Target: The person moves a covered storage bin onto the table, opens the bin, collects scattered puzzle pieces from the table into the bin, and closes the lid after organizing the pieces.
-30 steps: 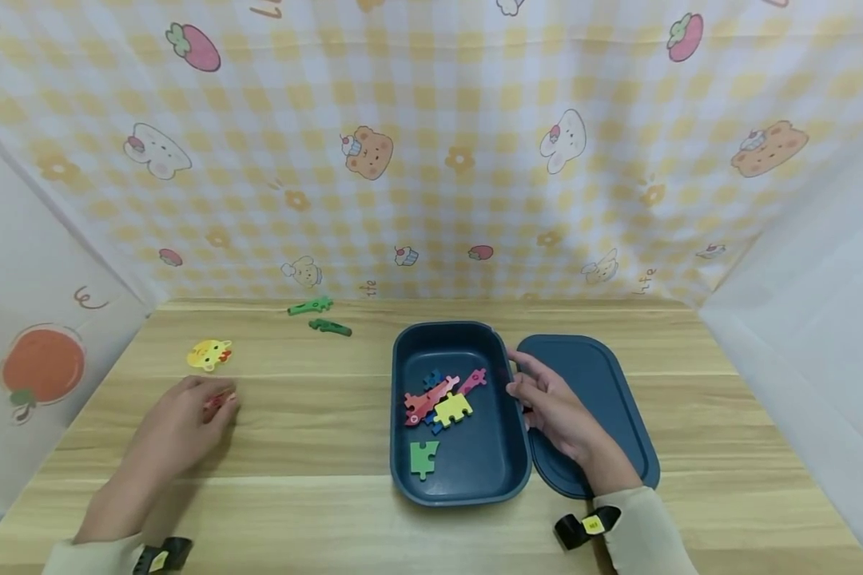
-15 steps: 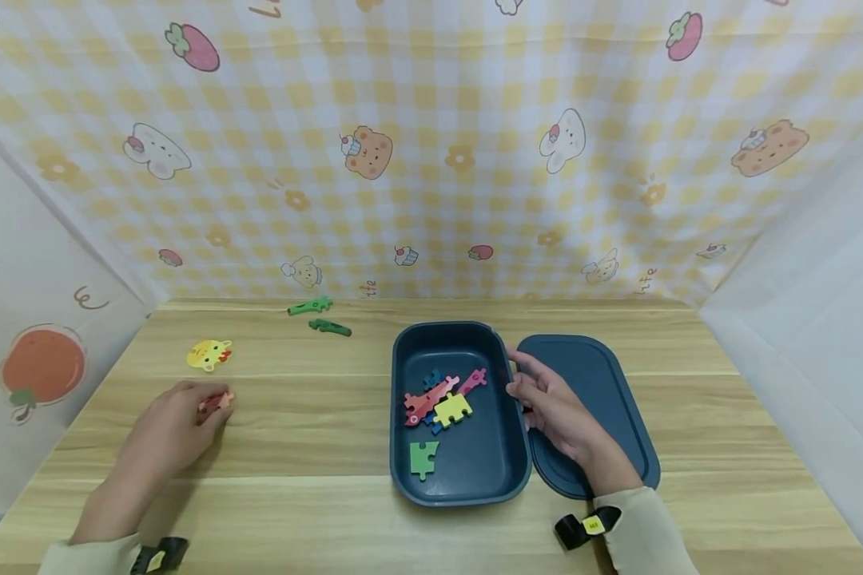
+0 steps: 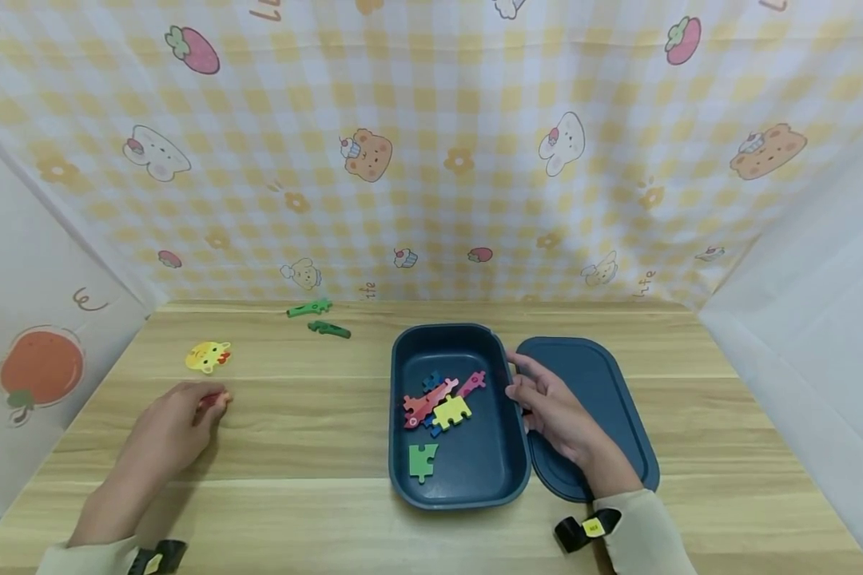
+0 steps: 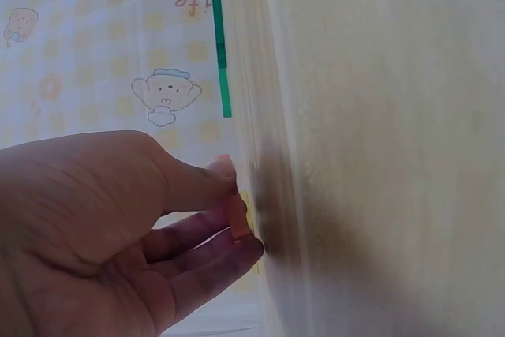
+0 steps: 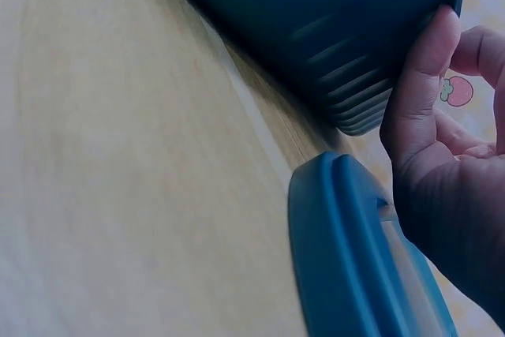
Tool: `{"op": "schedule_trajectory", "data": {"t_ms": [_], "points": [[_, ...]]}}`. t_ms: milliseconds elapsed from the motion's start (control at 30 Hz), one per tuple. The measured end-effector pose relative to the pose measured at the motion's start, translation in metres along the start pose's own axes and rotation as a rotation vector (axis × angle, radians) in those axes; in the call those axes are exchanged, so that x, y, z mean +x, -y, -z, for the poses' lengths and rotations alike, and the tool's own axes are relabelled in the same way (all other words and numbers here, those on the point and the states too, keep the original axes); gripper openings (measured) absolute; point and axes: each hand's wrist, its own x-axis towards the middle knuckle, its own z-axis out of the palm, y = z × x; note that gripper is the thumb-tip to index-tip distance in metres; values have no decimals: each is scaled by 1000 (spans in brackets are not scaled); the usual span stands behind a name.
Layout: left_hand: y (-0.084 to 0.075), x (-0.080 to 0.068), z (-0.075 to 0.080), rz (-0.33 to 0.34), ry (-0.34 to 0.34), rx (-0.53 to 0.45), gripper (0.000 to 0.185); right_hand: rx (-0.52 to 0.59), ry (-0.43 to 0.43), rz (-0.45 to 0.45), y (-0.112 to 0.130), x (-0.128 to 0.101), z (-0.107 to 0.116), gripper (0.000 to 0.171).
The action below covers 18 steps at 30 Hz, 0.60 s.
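Note:
Between thumb and fingers, my left hand pinches a small reddish-orange puzzle piece, largely covered by the fingertips. This hand is low over the wooden table's left side, just in front of a yellow animal-face puzzle piece. My right hand touches the right rim and outer side of a dark blue box; none of its fingers show inside. In the box lie a yellow puzzle piece, a green one, and several pink, red and blue ones, partly overlapping.
The box's dark blue lid lies flat to its right, partly under my right hand and forearm. Two green puzzle pieces, one lighter and one darker, lie near the back edge. A checked cloth hangs behind the table.
My left hand has shifted slightly left, and the pinched puzzle piece shows less between the fingers. The right hand, box and lid have stayed in place.

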Motion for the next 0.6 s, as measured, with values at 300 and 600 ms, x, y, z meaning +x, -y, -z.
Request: {"op": "schedule_trajectory", "data": {"t_ms": [300, 600], "points": [[-2, -2, -1, -10, -14, 2, 29, 6, -8, -15, 1, 0, 0, 70], [-5, -3, -1, -8, -2, -6, 30, 0, -15, -18, 0, 1, 0, 69]]}}
